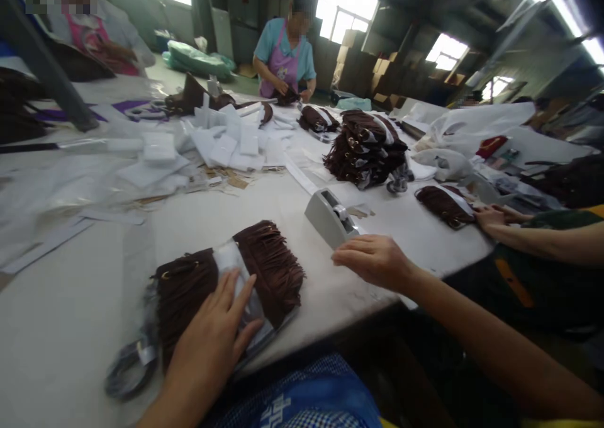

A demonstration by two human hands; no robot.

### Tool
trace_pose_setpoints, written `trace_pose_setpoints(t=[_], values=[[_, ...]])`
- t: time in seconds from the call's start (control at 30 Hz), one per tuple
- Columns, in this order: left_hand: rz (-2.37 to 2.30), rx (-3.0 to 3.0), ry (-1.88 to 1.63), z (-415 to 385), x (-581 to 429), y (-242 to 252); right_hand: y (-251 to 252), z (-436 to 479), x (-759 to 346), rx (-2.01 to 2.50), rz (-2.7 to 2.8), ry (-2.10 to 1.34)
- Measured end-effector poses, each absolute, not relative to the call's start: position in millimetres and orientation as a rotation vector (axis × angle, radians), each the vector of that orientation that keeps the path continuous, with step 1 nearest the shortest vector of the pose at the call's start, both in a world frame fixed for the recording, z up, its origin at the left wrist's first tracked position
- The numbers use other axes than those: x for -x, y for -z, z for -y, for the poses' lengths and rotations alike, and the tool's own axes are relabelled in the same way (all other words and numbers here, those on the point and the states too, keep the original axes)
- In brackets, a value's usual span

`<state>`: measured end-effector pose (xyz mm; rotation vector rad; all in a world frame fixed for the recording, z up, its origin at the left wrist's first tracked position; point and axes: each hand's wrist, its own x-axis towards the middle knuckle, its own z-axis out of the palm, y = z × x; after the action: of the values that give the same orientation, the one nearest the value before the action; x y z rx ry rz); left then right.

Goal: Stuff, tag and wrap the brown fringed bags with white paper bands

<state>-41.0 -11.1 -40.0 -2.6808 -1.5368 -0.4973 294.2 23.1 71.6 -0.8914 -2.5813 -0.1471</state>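
A dark brown fringed bag point(271, 270) lies flat on the white table, with a pale band point(230, 258) around its middle and clear plastic at its edges. My left hand point(212, 327) rests on the band and the bag's near part, fingers stretched out. A wrapped coil point(129, 371), likely a strap, lies beside the bag's lower left corner. My right hand point(377, 261) is at the near end of a grey tape dispenser point(328, 217), its fingers pressed together. Anything between those fingertips is hidden.
Stacked brown fringed bags point(365, 148) stand beyond the dispenser. White foam pieces point(226, 141) and plastic sheets point(89, 182) cover the left and back. At right, a co-worker's hands point(495, 217) touch another banded bag point(443, 206). A person in an apron point(286, 60) works across the table.
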Motion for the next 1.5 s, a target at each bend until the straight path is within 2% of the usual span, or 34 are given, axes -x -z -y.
trace_pose_setpoints(t=[0.27, 0.5, 0.83, 1.03, 1.1, 1.23, 1.3, 1.4, 1.5], values=[[1.690, 2.679, 0.432, 15.4, 31.5, 22.3, -79.4, -125.8, -164.2, 0.367, 2.988, -0.363], [1.776, 2.702, 0.485, 15.6, 28.9, 27.3, -58.2, -189.7, -89.2, 0.190, 3.248, -0.485], [1.798, 2.723, 0.515, 15.4, 27.2, 36.6, -42.7, -226.2, -48.2, 0.315, 3.472, -0.599], [1.836, 2.730, 0.505, 17.9, 27.0, 34.7, -15.8, -256.9, -50.2, 0.664, 3.337, -1.226], [1.843, 2.728, 0.498, 18.5, 27.0, 36.1, -13.9, -264.7, -53.7, 0.760, 3.315, -1.055], [1.821, 2.722, 0.508, 18.2, 27.7, 38.4, -21.7, -254.3, -67.5, 0.986, 3.155, -0.476], [1.798, 2.708, 0.527, 17.6, 28.3, 37.3, -21.9, -236.9, -78.7, 0.902, 3.044, -0.491], [1.757, 2.682, 0.539, 17.4, 29.2, 31.6, -13.2, -210.7, -97.8, 0.539, 2.984, -0.710], [1.673, 2.644, 0.603, 20.6, 30.6, 24.2, -7.4, -191.3, -114.3, 0.645, 2.875, -0.657]])
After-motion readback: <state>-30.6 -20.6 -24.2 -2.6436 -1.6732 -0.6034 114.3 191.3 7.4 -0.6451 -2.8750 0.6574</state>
